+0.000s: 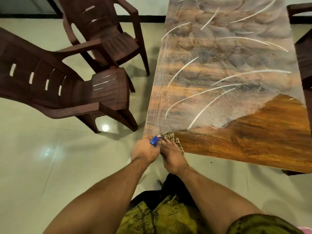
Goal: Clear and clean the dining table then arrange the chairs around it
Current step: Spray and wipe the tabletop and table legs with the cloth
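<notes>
The wooden dining table (253,141) fills the right half of the view, most of its top smeared with whitish streaks and only the near right part showing bare wood. At its near left corner my right hand (172,156) presses a brownish cloth (173,138) flat onto the surface. Just left of it, off the table edge, my left hand (145,151) grips a blue spray bottle (155,141), of which only the top shows above my fingers.
Two dark brown plastic armchairs stand on the pale tiled floor left of the table, one near (67,92) and one farther back (108,34). Parts of more brown chairs (305,53) show at the table's right edge. A dark skirting line runs along the far wall.
</notes>
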